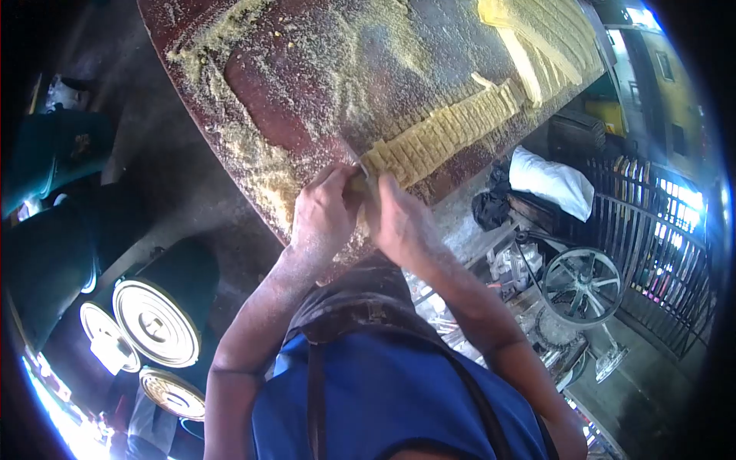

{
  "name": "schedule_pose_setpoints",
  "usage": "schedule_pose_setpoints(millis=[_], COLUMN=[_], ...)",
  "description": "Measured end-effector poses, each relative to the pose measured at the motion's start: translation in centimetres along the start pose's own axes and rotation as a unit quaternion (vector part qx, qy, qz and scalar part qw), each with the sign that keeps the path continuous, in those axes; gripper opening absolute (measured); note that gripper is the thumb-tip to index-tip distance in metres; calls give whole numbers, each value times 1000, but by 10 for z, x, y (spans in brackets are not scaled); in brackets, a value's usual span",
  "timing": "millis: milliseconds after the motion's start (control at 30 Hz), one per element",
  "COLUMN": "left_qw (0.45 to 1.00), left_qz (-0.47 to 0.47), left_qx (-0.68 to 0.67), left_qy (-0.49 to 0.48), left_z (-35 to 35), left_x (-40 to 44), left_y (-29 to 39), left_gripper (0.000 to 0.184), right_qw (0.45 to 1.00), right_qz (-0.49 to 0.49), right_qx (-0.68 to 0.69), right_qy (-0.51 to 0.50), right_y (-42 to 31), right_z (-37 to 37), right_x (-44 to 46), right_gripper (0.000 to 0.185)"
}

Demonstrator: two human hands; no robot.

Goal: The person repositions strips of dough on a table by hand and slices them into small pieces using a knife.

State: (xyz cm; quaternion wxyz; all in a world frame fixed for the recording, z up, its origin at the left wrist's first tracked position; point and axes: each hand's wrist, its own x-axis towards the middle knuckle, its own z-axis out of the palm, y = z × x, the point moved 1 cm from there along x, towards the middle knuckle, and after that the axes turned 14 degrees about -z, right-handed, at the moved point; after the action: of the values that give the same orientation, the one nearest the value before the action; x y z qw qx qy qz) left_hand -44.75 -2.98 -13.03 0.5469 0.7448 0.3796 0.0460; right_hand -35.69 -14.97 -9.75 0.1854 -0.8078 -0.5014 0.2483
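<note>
A long strip of yellow dough (pixel 448 134), scored across with many cuts, lies on the crumb-covered red-brown table (pixel 264 100). At its near end, my right hand (pixel 402 222) is closed around a knife (pixel 363 165), whose thin blade touches the strip's end. My left hand (pixel 322 211) is beside the knife, with bent fingers pressed together near the dough's end. What lies under those fingertips is mostly hidden, though a bit of yellow shows there. Flour dusts both hands and forearms.
A larger ridged slab of dough (pixel 556 46) lies at the table's far right corner. To the right stand a machine with a spoked wheel (pixel 583 287), a white sack (pixel 550 184) and a barred gate (pixel 652 230). Round metal lids (pixel 156 323) are at the lower left.
</note>
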Motion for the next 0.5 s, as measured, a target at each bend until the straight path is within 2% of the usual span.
schedule_pose_setpoints(millis=[67,133,200,267,333,400,500], left_qw=[1000,1000,1000,1000,1000,1000,1000], left_qz=[15,21,9,-2,-4,22,3], left_qx=[4,-3,-14,-13,-11,22,4], left_qy=[-5,-2,-6,-12,-17,4,-3], left_z=[-2,-5,-8,-7,-8,-7,-7], left_x=[1,-2,-5,-6,-7,-5,-6], left_y=[1,-1,-3,-12,-11,-13,-17], left_gripper=[33,32,36,38,37,35,31], right_qw=[994,996,999,998,1000,999,995], right_qz=[80,59,-12,12,1,28,68], right_qx=[46,60,26,51,13,33,50], right_qy=[-63,-35,34,35,18,7,-47], right_y=[-4,-8,-23,-33,-32,-39,-41], right_z=[-19,-30,-43,-40,-29,-34,-37], right_x=[5,-9,-19,-26,-33,-36,-33], right_gripper=[27,28,28,28,27,27,27])
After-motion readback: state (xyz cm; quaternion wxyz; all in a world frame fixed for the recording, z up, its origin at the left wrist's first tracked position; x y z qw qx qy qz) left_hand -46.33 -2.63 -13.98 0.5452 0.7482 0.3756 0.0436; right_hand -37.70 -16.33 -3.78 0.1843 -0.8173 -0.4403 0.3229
